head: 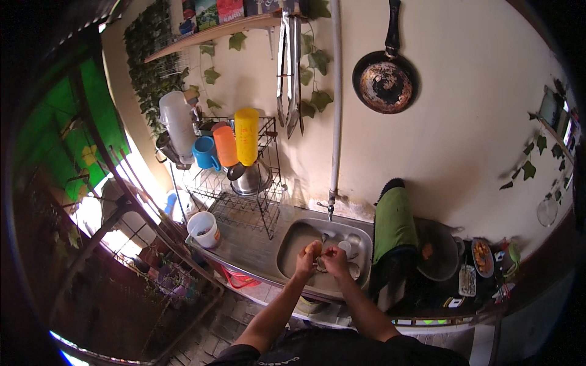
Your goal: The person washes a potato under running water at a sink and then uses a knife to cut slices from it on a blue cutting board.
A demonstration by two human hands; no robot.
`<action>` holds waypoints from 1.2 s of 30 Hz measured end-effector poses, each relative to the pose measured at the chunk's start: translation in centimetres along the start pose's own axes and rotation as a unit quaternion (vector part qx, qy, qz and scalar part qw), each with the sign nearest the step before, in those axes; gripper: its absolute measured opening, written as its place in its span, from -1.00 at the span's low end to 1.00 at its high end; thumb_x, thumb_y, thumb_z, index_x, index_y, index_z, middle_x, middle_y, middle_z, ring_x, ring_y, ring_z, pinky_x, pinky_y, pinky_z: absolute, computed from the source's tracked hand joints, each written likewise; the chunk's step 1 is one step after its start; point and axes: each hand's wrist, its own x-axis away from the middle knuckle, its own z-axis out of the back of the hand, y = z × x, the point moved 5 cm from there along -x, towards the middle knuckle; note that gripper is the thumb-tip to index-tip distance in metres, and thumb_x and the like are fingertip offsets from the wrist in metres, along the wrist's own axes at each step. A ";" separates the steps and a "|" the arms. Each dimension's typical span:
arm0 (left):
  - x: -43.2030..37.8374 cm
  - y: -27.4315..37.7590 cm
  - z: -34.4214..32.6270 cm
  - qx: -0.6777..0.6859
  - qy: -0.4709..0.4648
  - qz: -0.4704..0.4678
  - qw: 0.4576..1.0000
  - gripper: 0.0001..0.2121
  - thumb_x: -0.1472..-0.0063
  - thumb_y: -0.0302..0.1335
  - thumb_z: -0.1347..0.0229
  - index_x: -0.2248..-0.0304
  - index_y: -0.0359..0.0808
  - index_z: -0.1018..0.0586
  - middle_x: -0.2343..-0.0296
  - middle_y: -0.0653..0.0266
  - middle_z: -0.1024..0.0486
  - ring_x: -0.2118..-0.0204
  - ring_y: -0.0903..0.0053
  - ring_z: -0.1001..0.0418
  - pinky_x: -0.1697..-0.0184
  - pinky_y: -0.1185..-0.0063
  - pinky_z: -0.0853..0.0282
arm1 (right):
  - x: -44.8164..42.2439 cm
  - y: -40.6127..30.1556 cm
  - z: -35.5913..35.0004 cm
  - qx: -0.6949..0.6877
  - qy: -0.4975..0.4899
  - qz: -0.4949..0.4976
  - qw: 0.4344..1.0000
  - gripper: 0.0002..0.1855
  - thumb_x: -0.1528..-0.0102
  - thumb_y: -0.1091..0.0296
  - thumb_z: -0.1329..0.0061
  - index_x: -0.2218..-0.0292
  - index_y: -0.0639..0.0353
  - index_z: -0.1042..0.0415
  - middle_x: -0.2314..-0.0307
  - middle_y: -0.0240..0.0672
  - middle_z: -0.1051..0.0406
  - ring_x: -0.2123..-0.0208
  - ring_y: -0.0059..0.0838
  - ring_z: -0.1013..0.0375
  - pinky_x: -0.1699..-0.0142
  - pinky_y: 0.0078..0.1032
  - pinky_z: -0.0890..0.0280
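Observation:
Over the stainless-steel sink basin (288, 238), my left hand (304, 263) holds a rounded orange-tan thing (314, 248), too small to name surely. Close beside it on the right is my right hand (335, 261), its fingers curled in toward the left hand. Whether those fingers pinch something is too fine to see. A white cup-like vessel (344, 248) lies in the basin behind the right hand. Some clear or shiny ware (354, 271) shows to the right of that wrist. Above the basin, a metal tap (330, 209) comes out from the wall.
A wire dish rack (268, 201) holds cups and a metal pot (251, 178). Left of the basin stand a white bucket (203, 230) and a glass bottle (286, 206). A green cloth-like cover (396, 222) rises at the right, beside a large pan (437, 251). A frying pan (387, 82) hangs above.

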 end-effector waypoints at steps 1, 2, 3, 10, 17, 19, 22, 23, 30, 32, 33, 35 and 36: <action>-0.1 0.1 -0.6 -0.016 0.008 -0.036 0.999 -0.54 -0.17 -0.12 -0.04 0.06 -0.27 -0.38 0.32 0.29 -0.46 0.36 0.58 -0.44 0.43 0.62 -0.34 | 0.1 -0.1 0.2 -0.021 -0.044 0.071 0.996 -0.51 0.17 0.59 -0.03 0.12 0.20 -0.33 0.38 -0.36 -0.40 0.38 -0.62 -0.39 0.33 -0.61 -0.31; 0.0 0.2 -1.1 -0.033 0.018 -0.071 0.997 -0.54 -0.17 -0.11 -0.04 0.05 -0.27 -0.38 0.30 0.28 -0.46 0.35 0.56 -0.44 0.42 0.62 -0.34 | 0.1 -0.2 0.5 -0.041 -0.088 0.140 0.985 -0.50 0.17 0.58 -0.04 0.11 0.21 -0.32 0.30 -0.33 -0.42 0.33 -0.61 -0.40 0.31 -0.60 -0.32; -0.7 -0.5 -0.9 0.055 0.013 -0.021 0.998 -0.52 -0.14 -0.17 -0.08 0.03 -0.26 -0.35 0.27 0.22 -0.45 0.33 0.45 -0.45 0.37 0.57 -0.37 | 0.0 -0.3 0.6 -0.037 -0.092 0.148 0.984 -0.50 0.17 0.58 -0.04 0.11 0.21 -0.32 0.30 -0.33 -0.42 0.33 -0.61 -0.40 0.31 -0.60 -0.32; 0.2 -1.1 0.4 -0.214 -0.008 -0.321 0.923 -0.33 0.15 -0.53 -0.23 -0.03 -0.26 -0.28 0.18 -0.02 -0.41 0.21 0.10 -0.43 0.19 0.30 -0.41 | 1.9 -2.7 -0.3 -0.273 -0.078 0.080 0.956 -0.51 -0.01 0.39 0.02 0.03 0.40 -0.28 0.20 -0.10 -0.42 0.22 -0.42 -0.44 0.12 -0.52 -0.32; 2.9 0.2 2.8 0.004 -0.049 -0.169 0.984 -0.58 0.01 -0.57 -0.10 0.09 -0.41 -0.41 0.09 0.01 -0.36 0.13 0.28 -0.46 0.15 0.52 -0.44 | 5.4 -6.0 -1.4 -0.347 -0.120 -0.014 0.930 -0.63 -0.19 0.24 0.18 -0.02 0.11 -0.26 0.26 -0.35 -0.41 0.34 -0.51 -0.48 0.43 -0.56 -0.42; 4.8 3.2 -0.4 -0.065 -0.075 -0.143 0.985 -0.57 -0.01 -0.50 -0.14 0.08 -0.40 -0.40 0.12 0.02 -0.40 0.18 0.38 -0.48 0.21 0.53 -0.44 | 2.1 -1.0 0.7 -0.245 -0.044 0.053 0.967 -0.63 -0.19 0.17 0.17 0.02 0.10 -0.27 0.29 -0.36 -0.41 0.36 -0.50 -0.48 0.42 -0.54 -0.43; 10.1 8.0 1.4 -0.131 -0.023 -0.142 0.981 -0.59 -0.06 -0.42 -0.17 0.10 -0.38 -0.42 0.20 0.08 -0.44 0.21 0.49 -0.48 0.27 0.55 -0.43 | 7.7 -6.7 -0.9 -0.330 -0.108 -0.016 0.938 -0.60 -0.15 0.17 0.11 0.08 0.26 -0.35 0.27 -0.26 -0.42 0.31 -0.49 -0.44 0.21 -0.54 -0.33; 10.8 8.8 0.9 -0.171 -0.017 -0.185 0.968 -0.62 -0.09 -0.38 -0.17 0.12 -0.36 -0.43 0.25 0.12 -0.45 0.23 0.55 -0.47 0.29 0.56 -0.43 | 7.9 -6.2 -0.6 -0.330 -0.096 -0.014 0.939 -0.60 -0.15 0.17 0.11 0.08 0.26 -0.35 0.27 -0.26 -0.42 0.31 -0.49 -0.44 0.21 -0.54 -0.33; 12.1 9.2 1.0 0.074 -0.181 -0.135 0.971 -0.56 -0.27 -0.34 0.05 -0.09 -0.25 -0.19 0.14 0.20 -0.37 0.13 0.46 -0.40 0.15 0.52 -0.40 | 10.4 -7.7 -0.3 -0.376 -0.078 0.069 0.921 -0.59 -0.19 0.18 0.10 0.03 0.23 -0.22 0.25 -0.29 -0.37 0.27 -0.50 -0.44 0.24 -0.53 -0.41; 13.2 9.9 0.0 0.109 -0.216 -0.092 0.966 -0.53 -0.27 -0.33 0.06 -0.13 -0.23 -0.15 0.10 0.17 -0.34 0.09 0.46 -0.37 0.10 0.50 -0.37 | 11.2 -8.4 0.4 -0.275 -0.032 0.150 0.949 -0.58 -0.18 0.21 0.08 0.02 0.25 -0.21 0.23 -0.27 -0.36 0.23 -0.51 -0.41 0.17 -0.54 -0.37; 14.1 10.0 -0.4 0.141 -0.241 -0.046 0.959 -0.50 -0.28 -0.32 0.06 -0.16 -0.21 -0.10 0.06 0.15 -0.31 0.05 0.45 -0.34 0.04 0.48 -0.34 | 12.4 -9.3 0.6 -0.171 0.007 0.222 0.960 -0.57 -0.17 0.24 0.06 0.02 0.27 -0.20 0.21 -0.26 -0.34 0.19 -0.52 -0.38 0.10 -0.55 -0.33; 15.2 11.2 -0.5 0.140 -0.240 -0.032 0.960 -0.43 -0.29 -0.29 0.07 -0.20 -0.23 0.00 0.00 0.12 -0.25 -0.02 0.43 -0.29 -0.03 0.45 -0.27 | 14.4 -11.8 0.8 -0.212 -0.007 0.224 0.951 -0.58 -0.16 0.29 0.05 0.03 0.29 -0.19 0.19 -0.27 -0.31 0.12 -0.54 -0.31 0.01 -0.57 -0.22; 16.0 12.5 -0.6 0.110 -0.245 -0.057 0.962 -0.43 -0.29 -0.29 0.08 -0.20 -0.26 0.00 0.00 0.13 -0.24 -0.02 0.44 -0.27 -0.03 0.48 -0.26 | 15.2 -12.7 1.2 -0.156 0.016 0.262 0.952 -0.59 -0.17 0.30 0.06 0.03 0.29 -0.18 0.18 -0.26 -0.30 0.12 -0.53 -0.30 0.00 -0.57 -0.21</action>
